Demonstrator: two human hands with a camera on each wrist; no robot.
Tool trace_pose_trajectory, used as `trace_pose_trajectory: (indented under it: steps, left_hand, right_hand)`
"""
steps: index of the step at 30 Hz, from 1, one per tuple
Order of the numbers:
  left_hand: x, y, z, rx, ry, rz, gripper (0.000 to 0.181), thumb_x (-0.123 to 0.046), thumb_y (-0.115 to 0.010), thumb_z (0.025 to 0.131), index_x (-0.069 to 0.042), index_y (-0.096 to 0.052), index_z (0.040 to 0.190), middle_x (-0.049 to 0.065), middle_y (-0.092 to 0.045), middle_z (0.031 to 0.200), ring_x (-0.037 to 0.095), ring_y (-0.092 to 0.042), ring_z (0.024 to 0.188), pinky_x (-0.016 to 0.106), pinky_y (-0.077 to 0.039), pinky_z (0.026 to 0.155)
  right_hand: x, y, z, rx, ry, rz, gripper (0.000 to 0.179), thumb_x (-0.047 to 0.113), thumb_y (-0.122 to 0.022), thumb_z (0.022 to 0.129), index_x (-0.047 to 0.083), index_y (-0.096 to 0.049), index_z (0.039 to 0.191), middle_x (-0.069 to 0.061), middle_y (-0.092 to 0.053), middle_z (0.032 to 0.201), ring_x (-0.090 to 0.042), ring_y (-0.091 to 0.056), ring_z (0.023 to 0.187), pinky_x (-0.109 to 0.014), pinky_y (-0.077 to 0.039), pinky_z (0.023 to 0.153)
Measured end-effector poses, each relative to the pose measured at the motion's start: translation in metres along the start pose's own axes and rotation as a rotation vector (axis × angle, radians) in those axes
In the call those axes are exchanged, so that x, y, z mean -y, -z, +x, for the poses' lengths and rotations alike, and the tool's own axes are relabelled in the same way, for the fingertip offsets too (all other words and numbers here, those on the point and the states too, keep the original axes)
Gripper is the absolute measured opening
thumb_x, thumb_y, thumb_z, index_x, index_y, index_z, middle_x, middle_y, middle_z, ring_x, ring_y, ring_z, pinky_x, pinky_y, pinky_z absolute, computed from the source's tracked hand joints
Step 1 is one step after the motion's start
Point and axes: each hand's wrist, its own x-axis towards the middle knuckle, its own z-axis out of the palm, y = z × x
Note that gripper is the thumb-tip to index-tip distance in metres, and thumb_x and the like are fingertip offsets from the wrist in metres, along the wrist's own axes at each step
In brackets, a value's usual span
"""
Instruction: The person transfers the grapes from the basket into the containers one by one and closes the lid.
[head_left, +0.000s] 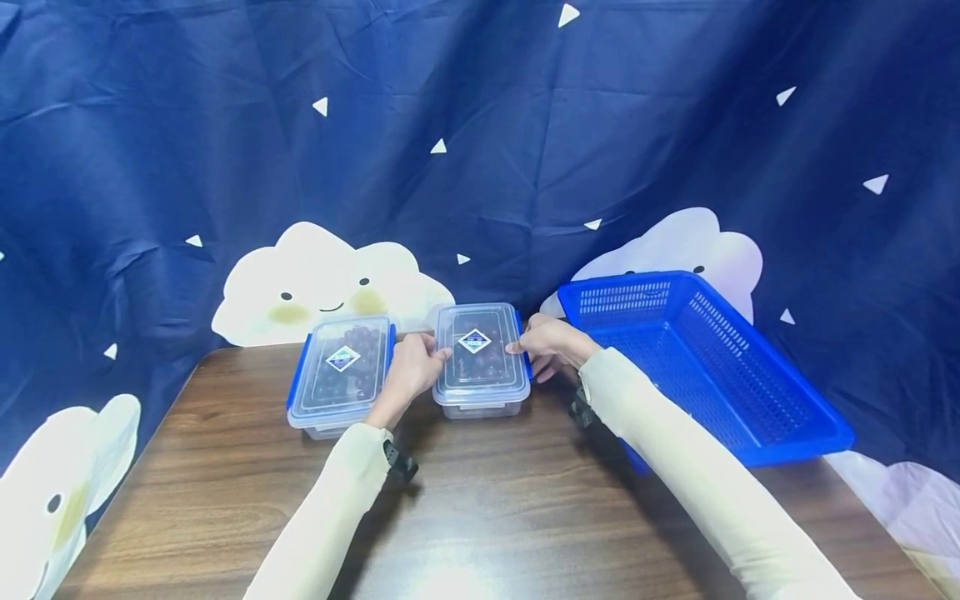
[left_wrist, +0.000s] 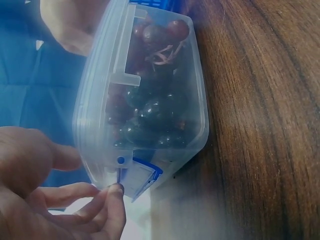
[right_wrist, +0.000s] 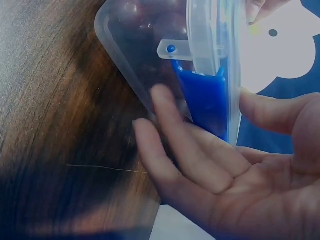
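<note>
A clear plastic food container (head_left: 480, 377) with a diamond-shaped label stands on the table between both hands, its lid on. Dark red grapes (left_wrist: 155, 107) with a bit of stem show through its wall. My left hand (head_left: 412, 367) holds the container's left side, thumb on the lid and fingertips at a blue latch (left_wrist: 142, 175) that hangs tilted away from the wall. On the opposite side my right hand (head_left: 557, 342) has its thumb on the lid's edge and its fingers curved around the other blue latch (right_wrist: 202, 102), which lies up along the side.
A second lidded container (head_left: 322, 392) with grapes and blue latches stands just left of my left hand. To the right, a large blue plastic basket (head_left: 795, 454) sits partly behind my right forearm. The brown wooden table (head_left: 465, 500) ends at a dark blue curtain (head_left: 487, 83).
</note>
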Motion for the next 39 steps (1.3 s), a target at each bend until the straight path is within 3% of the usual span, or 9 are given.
trace_pose_trajectory:
  steps: [4, 8, 12, 15, 18, 21, 25, 29, 39]
  left_hand:
    - [0.0015, -0.0011, 0.0006, -0.004, -0.001, 0.004, 0.038, -0.027, -0.074, 0.097, -0.014, -0.055, 0.068, 0.0, -0.055, 0.063, 0.026, -0.061, 0.074, 0.042, -0.053, 0.074]
    - [0.0013, -0.0008, 0.0006, 0.0, 0.006, -0.001, 0.035, -0.027, -0.074, 0.097, -0.013, -0.058, 0.07, 0.002, -0.057, 0.065, 0.025, -0.061, 0.075, 0.042, -0.053, 0.075]
    - [0.0004, -0.0005, 0.0005, 0.012, 0.027, -0.011, 0.027, -0.029, -0.074, 0.098, -0.007, -0.067, 0.083, 0.009, -0.066, 0.077, 0.029, -0.064, 0.083, 0.046, -0.056, 0.082]
    - [0.0005, -0.0009, 0.0002, 0.021, 0.042, -0.011, 0.029, -0.031, -0.073, 0.098, -0.002, -0.072, 0.103, 0.014, -0.072, 0.092, 0.033, -0.068, 0.094, 0.049, -0.058, 0.092]
    - [0.0022, -0.0013, -0.0003, 0.032, 0.061, -0.016, 0.04, -0.032, -0.072, 0.099, 0.001, -0.068, 0.121, 0.017, -0.073, 0.106, 0.036, -0.068, 0.105, 0.051, -0.056, 0.1]
    - [0.0037, -0.0011, -0.0001, 0.045, 0.083, -0.037, 0.046, -0.032, -0.072, 0.099, 0.001, -0.063, 0.129, 0.019, -0.071, 0.114, 0.038, -0.067, 0.11, 0.05, -0.055, 0.1]
    - [0.004, 0.0, 0.001, 0.098, 0.144, -0.156, 0.054, -0.03, -0.071, 0.1, 0.002, -0.054, 0.141, 0.026, -0.068, 0.127, 0.039, -0.069, 0.114, 0.045, -0.066, 0.083]
    - [0.0039, 0.0012, 0.001, 0.144, 0.226, -0.297, 0.07, -0.027, -0.072, 0.1, 0.001, -0.038, 0.154, 0.031, -0.061, 0.137, 0.043, -0.07, 0.117, 0.042, -0.067, 0.069]
    - [0.0064, 0.0024, -0.0004, 0.149, 0.244, -0.33, 0.076, -0.029, -0.073, 0.1, 0.002, -0.032, 0.156, 0.032, -0.059, 0.14, 0.044, -0.07, 0.116, 0.048, -0.067, 0.083]
  right_hand:
    - [0.0016, -0.0011, 0.0006, -0.004, 0.006, 0.001, 0.022, 0.018, -0.069, 0.101, -0.001, -0.061, 0.108, -0.013, -0.072, 0.091, -0.033, -0.079, 0.091, -0.052, -0.066, 0.087]
    - [0.0047, -0.0025, -0.0009, -0.012, 0.006, -0.02, 0.024, 0.016, -0.067, 0.102, -0.004, -0.061, 0.113, -0.02, -0.075, 0.104, -0.027, -0.077, 0.082, -0.05, -0.066, 0.088]
    - [0.0073, -0.0031, -0.0019, -0.036, 0.01, -0.063, 0.029, 0.016, -0.066, 0.101, -0.006, -0.061, 0.119, -0.024, -0.075, 0.112, -0.026, -0.077, 0.081, -0.046, -0.067, 0.082]
    - [0.0073, -0.0029, -0.0016, -0.043, 0.004, -0.077, 0.03, 0.016, -0.067, 0.101, -0.006, -0.061, 0.121, -0.023, -0.074, 0.113, -0.027, -0.078, 0.084, -0.044, -0.068, 0.078]
    - [0.006, -0.0027, -0.0006, -0.041, -0.004, -0.073, 0.032, 0.017, -0.069, 0.101, -0.005, -0.06, 0.121, -0.022, -0.074, 0.113, -0.028, -0.078, 0.085, -0.046, -0.067, 0.079]
    - [0.005, -0.0023, 0.0007, -0.036, -0.005, -0.072, 0.032, 0.018, -0.069, 0.101, -0.005, -0.06, 0.121, -0.022, -0.074, 0.114, -0.028, -0.078, 0.086, -0.047, -0.067, 0.082]
    - [0.0048, -0.0013, 0.0012, -0.03, -0.002, -0.071, 0.032, 0.019, -0.07, 0.1, -0.004, -0.06, 0.12, -0.023, -0.073, 0.118, -0.029, -0.079, 0.089, -0.046, -0.067, 0.08]
    - [0.0045, -0.0001, -0.0002, -0.021, -0.003, -0.063, 0.031, 0.019, -0.07, 0.1, -0.004, -0.06, 0.119, -0.024, -0.071, 0.12, -0.03, -0.078, 0.091, -0.044, -0.068, 0.076]
    - [0.0052, 0.0011, -0.0033, -0.004, -0.005, -0.041, 0.029, 0.02, -0.07, 0.101, -0.003, -0.062, 0.117, -0.022, -0.074, 0.116, -0.028, -0.077, 0.09, -0.046, -0.067, 0.08]
